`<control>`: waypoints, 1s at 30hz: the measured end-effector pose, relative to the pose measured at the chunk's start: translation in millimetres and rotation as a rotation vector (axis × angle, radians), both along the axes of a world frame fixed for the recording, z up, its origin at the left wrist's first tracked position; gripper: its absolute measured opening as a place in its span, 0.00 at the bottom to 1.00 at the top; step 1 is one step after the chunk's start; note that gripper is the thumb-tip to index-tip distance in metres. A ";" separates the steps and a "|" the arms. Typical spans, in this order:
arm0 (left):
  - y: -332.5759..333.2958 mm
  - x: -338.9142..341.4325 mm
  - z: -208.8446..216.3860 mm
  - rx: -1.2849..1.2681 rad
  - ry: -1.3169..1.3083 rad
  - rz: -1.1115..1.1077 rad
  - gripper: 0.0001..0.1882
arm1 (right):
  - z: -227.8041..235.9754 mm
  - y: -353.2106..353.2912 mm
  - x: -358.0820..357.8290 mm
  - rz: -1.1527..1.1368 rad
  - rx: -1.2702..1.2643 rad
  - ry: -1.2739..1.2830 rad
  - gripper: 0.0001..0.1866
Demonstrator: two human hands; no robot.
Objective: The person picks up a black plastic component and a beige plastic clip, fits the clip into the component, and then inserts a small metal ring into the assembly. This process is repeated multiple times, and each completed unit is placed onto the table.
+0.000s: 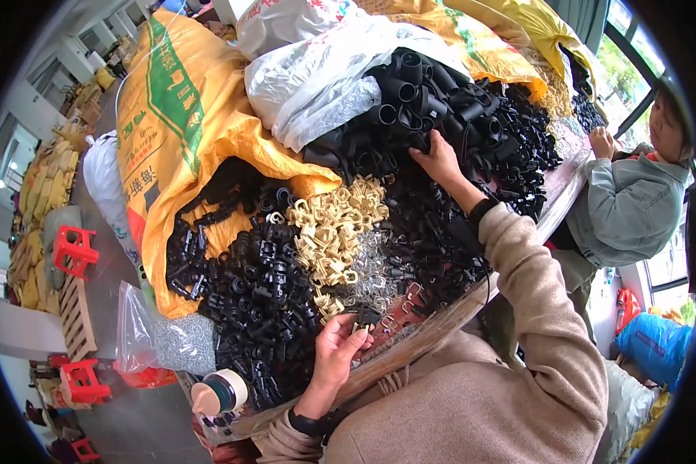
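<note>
Nearest, the left hand (339,344) is curled, fingertips pinching a small beige clip (359,328) at the near edge of the counter (448,317). Beside its wrist stands one beige cup (218,393) with a dark green band. Past the hand lie small metal rings (375,267), too many to count, and one heap of beige clips (334,228) between two spreads of black plastic parts (263,309). Farther on, the right hand (438,161) reaches out, fingers bent down into a pile of black tubes (425,100); whether it grips one I cannot tell. Behind sit one yellow sack (185,116) and white bags (317,69). At far right stands another person in a grey jacket (626,209)
</note>
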State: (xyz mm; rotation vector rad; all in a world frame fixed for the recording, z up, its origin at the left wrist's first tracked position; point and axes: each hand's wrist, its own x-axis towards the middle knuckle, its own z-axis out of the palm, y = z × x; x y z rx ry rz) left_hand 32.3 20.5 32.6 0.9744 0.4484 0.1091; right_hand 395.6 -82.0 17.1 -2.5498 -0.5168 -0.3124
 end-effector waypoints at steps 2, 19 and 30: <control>2.0 -1.1 -2.5 0.002 0.000 -0.021 0.15 | -1.7 -11.0 -6.7 0.106 0.113 -0.015 0.24; 1.2 -15.4 7.6 -0.202 0.073 0.055 0.17 | 54.9 -105.9 -115.0 0.502 1.002 0.501 0.23; -3.7 -5.7 28.3 -0.071 -0.011 -0.054 0.13 | 53.4 -55.8 -208.7 0.752 0.690 1.584 0.21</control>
